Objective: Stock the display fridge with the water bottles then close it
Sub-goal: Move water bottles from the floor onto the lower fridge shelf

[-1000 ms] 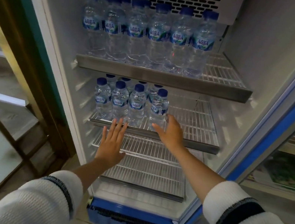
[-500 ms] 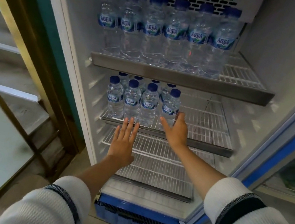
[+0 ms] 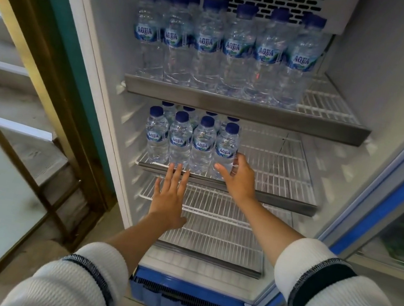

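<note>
- The right hand (image 3: 240, 179) cups the rightmost front bottle (image 3: 225, 151) on the middle shelf (image 3: 281, 202), thumb across its lower front and fingers curved round its right side.
- The left hand (image 3: 169, 195) is flat and holds nothing; its straight fingertips reach the front lip of the middle shelf, just below the second and third bottles of the small bottles (image 3: 189, 140).
- Those small bottles stand upright in two rows at the left end of the middle shelf; to their right the wire is bare.
- Above the middle shelf, the top shelf (image 3: 243, 109) carries a nearly full row of tall bottles (image 3: 221, 46); below it, two wire shelves hold nothing.
- Step in hand, as I judge it: squaring up the block of small bottles, not yet closing.
- Next move probably calls for letting go without tipping the gripped bottle, then fetching more bottles, none of which are in view, for the space right of the block.
- The fridge door (image 3: 385, 199) stands open to the right of the middle shelf; closing comes last.
</note>
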`<state>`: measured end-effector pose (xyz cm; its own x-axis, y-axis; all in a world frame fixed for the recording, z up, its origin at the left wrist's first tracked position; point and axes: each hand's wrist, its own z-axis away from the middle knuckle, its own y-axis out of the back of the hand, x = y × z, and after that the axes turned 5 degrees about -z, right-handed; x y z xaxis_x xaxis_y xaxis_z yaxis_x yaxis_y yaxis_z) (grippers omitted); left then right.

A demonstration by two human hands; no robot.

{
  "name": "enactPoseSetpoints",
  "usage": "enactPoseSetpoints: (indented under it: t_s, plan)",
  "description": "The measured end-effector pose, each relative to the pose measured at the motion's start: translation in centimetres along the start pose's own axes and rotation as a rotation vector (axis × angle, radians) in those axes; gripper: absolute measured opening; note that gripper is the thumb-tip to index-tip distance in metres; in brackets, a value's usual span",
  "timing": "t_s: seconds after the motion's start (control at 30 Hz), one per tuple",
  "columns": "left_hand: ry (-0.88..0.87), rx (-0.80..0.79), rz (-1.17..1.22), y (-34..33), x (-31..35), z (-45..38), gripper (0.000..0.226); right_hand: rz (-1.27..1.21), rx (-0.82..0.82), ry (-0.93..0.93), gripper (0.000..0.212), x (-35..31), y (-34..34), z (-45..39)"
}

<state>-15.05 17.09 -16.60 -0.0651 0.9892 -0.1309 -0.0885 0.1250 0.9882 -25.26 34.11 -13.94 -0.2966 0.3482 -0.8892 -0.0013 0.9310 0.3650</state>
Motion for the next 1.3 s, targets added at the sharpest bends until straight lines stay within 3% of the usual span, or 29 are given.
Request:
enactPoseSetpoints:
  t_s: [0.23, 0.33, 0.47, 0.67, 0.93, 1.13, 1.3]
  plan:
    - [-0.002, -0.047, -0.007, 0.7, 0.1, 0.1, 0.132, -0.002, -0.007, -0.094, 0.072, -0.7, 0.5, 0.5]
    - [-0.007, -0.071, -0.019, 1.2, -0.1, 0.1, 0.131, 0.043, 0.005, 0.012, 0.089, -1.0, 0.5, 2.5]
    - [0.002, -0.039, 0.098, 1.2, 0.0, 1.0, 0.119, 0.397, 0.061, 0.273, 0.094, 1.0, 0.5, 5.5]
    - [0.167, -0.02, 0.199, -2.7, -0.3, 7.5, 0.109, 0.729, -0.342, 0.562, 0.087, 3.9, -1.4, 8.9]
    - [0.478, -0.078, 0.254, -8.2, -7.4, 23.1, 0.104, 0.777, -0.717, 0.599, 0.082, -1.3, -10.3, 17.6]
    - [0.697, -0.111, 0.296, -12.2, -12.9, 38.5, 0.102, 0.626, -0.853, 0.628, 0.08, -5.8, -17.1, 29.1]
    - [0.735, -0.153, 0.332, -14.7, -14.8, 50.9, 0.105, 0.592, -0.917, 0.566, 0.083, -7.5, -21.2, 39.8]
